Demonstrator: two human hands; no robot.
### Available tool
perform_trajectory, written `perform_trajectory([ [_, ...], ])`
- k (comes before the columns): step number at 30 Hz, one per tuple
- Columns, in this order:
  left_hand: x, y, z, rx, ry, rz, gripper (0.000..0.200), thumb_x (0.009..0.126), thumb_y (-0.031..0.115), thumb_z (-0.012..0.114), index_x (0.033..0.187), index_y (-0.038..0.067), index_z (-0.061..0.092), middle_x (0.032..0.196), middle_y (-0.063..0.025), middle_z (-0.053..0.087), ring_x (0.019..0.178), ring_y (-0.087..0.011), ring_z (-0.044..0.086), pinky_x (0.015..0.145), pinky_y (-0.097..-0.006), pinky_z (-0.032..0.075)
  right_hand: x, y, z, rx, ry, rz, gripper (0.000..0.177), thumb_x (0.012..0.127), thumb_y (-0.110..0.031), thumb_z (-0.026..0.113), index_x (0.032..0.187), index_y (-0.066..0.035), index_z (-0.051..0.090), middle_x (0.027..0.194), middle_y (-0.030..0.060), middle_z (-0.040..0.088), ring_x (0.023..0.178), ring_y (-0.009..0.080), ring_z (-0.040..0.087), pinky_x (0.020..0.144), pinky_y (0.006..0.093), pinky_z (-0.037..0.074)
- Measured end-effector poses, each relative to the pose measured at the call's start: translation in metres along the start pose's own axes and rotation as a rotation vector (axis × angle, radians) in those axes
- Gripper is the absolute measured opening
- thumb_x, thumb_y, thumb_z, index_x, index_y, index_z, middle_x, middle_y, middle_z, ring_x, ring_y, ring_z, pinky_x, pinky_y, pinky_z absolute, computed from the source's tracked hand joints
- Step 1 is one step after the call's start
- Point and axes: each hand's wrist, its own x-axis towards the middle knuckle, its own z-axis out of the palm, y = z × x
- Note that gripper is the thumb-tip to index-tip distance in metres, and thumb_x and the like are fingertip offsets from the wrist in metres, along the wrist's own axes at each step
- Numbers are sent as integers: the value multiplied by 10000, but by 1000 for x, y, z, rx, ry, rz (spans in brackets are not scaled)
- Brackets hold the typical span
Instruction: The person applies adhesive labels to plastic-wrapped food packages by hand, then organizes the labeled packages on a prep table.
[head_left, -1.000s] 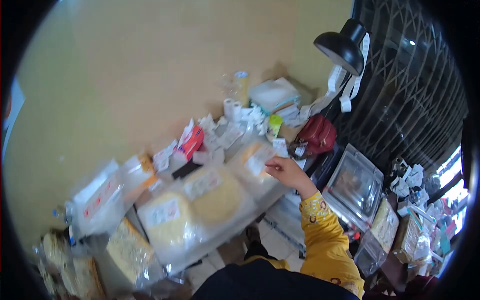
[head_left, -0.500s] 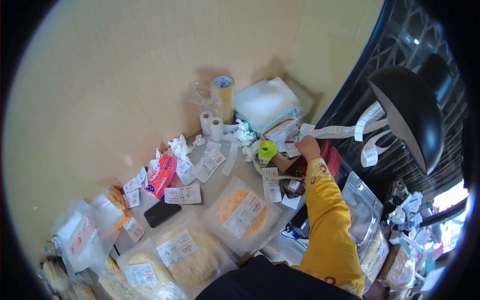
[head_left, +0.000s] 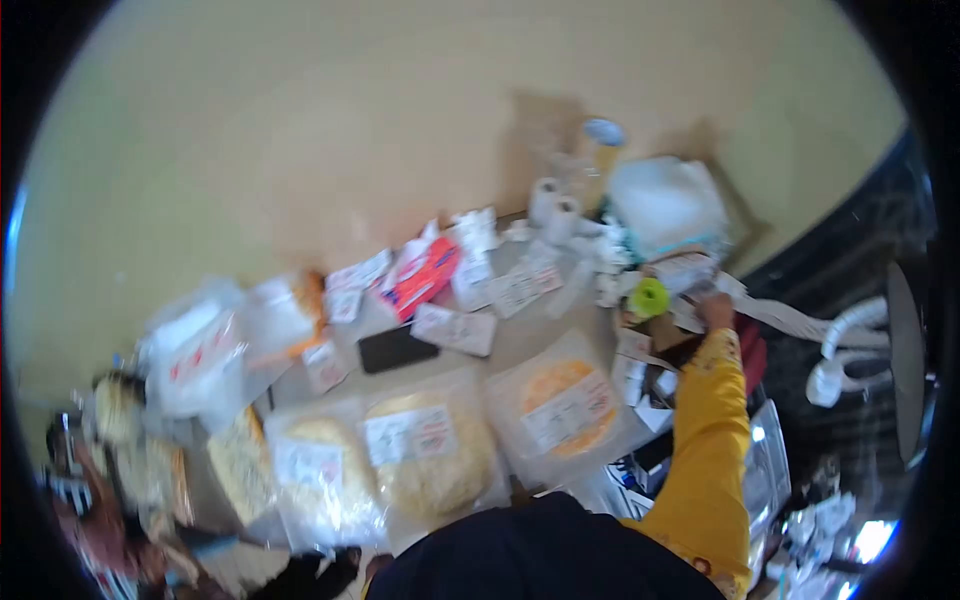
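My right hand (head_left: 716, 312), at the end of a yellow patterned sleeve (head_left: 712, 420), is at the box of paper slips (head_left: 685, 275) on the right side of the table. Blur and the hand's own back hide what its fingers do. Just left of it stands a bright green-topped container (head_left: 648, 298). A long white paper strip (head_left: 800, 322) trails off to the right beside the hand. Behind the hand is a dark red object (head_left: 752, 352). My left hand does not show.
Flat round foods in clear bags with labels (head_left: 425, 435) line the near edge. Behind them lie a black phone (head_left: 398, 350), a red tissue pack (head_left: 420, 278) and printed slips (head_left: 455, 330). Tape rolls (head_left: 603, 160) stand by the wall. Another person (head_left: 125, 535) is at lower left.
The view has swung left, so the table's contents sit further right and another person now shows at lower left. My right hand stays at the box of slips.
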Motion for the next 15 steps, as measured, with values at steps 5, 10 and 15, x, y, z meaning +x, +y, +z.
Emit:
perform_trajectory([
  [5, -40, -47, 1, 81, 84, 78, 160, 758, 146, 640, 880, 46, 619, 910, -86, 643, 800, -224, 634, 589, -326, 515, 5, -11, -52, 383, -193, 239, 285, 702, -362, 638, 780, -92, 685, 778, 176, 651, 787, 327, 635, 704, 438, 499],
  [10, -68, 6, -9, -348, 89, -375, 222, 817, 187, 560, 967, 26, 589, 862, -66, 632, 697, -182, 642, 520, -285, 496, 12, -23, -60, 347, -146, 144, 373, 721, -424, 630, 878, -89, 677, 860, 209, 639, 836, 356, 622, 751, 436, 493],
  [15, -83, -6, 10, -423, 94, -452, 263, 825, 217, 531, 996, 27, 593, 832, -72, 622, 678, -184, 645, 515, -300, 491, 42, 23, 22, 90, -342, 78, 461, 774, -484, 564, 968, -75, 653, 895, 214, 639, 827, 359, 623, 729, 448, 482],
])
